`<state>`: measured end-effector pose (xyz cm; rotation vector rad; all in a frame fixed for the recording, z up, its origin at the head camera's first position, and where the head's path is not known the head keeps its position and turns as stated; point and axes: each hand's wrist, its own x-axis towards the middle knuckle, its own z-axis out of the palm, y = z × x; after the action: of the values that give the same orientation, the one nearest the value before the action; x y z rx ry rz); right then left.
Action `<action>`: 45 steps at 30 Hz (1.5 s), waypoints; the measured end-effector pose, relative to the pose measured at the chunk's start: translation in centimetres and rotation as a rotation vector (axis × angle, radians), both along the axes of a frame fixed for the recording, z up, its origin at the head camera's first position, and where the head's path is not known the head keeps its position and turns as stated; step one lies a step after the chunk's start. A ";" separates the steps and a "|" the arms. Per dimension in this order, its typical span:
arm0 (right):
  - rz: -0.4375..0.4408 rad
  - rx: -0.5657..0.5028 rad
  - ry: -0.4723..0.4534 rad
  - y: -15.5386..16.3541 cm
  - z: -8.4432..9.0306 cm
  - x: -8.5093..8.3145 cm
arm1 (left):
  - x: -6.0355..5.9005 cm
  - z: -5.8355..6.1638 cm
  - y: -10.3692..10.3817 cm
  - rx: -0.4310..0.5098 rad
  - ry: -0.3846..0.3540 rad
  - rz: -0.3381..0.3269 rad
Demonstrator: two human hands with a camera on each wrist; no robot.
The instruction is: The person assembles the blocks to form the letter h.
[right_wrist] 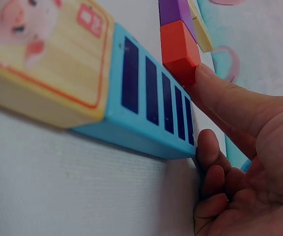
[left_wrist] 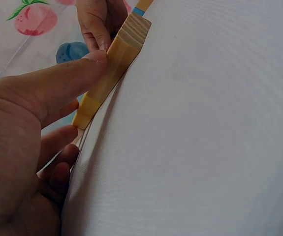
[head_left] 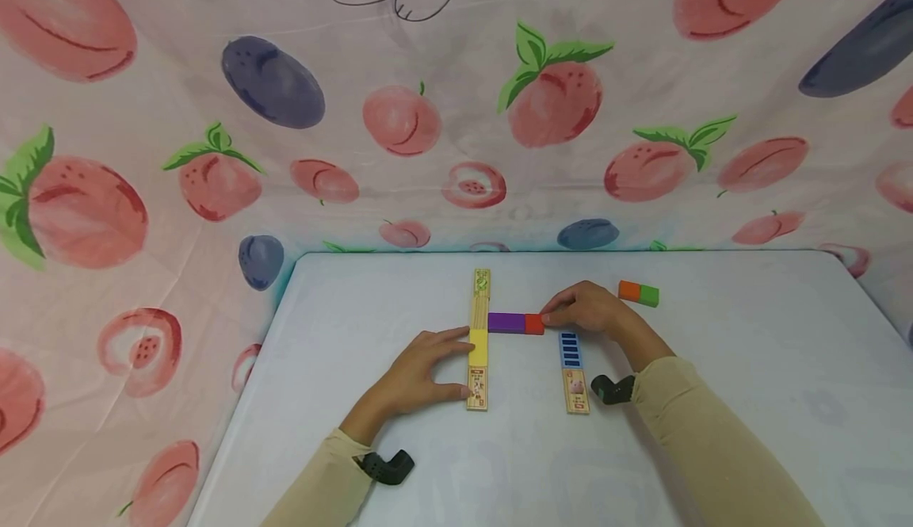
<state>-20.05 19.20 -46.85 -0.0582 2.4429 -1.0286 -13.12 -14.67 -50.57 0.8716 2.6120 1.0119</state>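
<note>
A straight column of flat wooden blocks runs up the table: a printed block (head_left: 477,391) nearest, a yellow block (head_left: 479,349), then a striped block (head_left: 481,309) and one with a green picture (head_left: 482,280). Along its left side my left hand (head_left: 417,372) rests, thumb on the nearest block's side (left_wrist: 114,69) and fingertips by the yellow one. From the column a purple block (head_left: 506,322) and a red block (head_left: 534,324) extend rightward, end to end. With the thumb tip, my right hand (head_left: 592,311) touches the red block's free end; its other fingers are partly hidden.
Below the right hand lie a blue block with dark bars (head_left: 571,350) and a pig-printed block (head_left: 576,392), joined end to end. An orange block (head_left: 629,290) and a green block (head_left: 649,295) sit farther back. A fruit-patterned cloth (head_left: 471,115) hangs behind the white table (head_left: 342,297).
</note>
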 end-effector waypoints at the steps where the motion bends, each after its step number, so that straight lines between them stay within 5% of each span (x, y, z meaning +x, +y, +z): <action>1: -0.001 -0.002 -0.002 0.0 0.0 0.0 | 0.0 0.0 0.0 0.000 0.001 -0.001; 45: 0.000 -0.012 -0.008 0.0 0.1 0.1 | 0.1 0.0 0.0 -0.013 -0.003 0.002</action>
<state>-19.91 19.25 -46.72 -0.0574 2.4299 -1.0414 -13.02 -14.62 -50.58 0.8636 2.6145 0.9946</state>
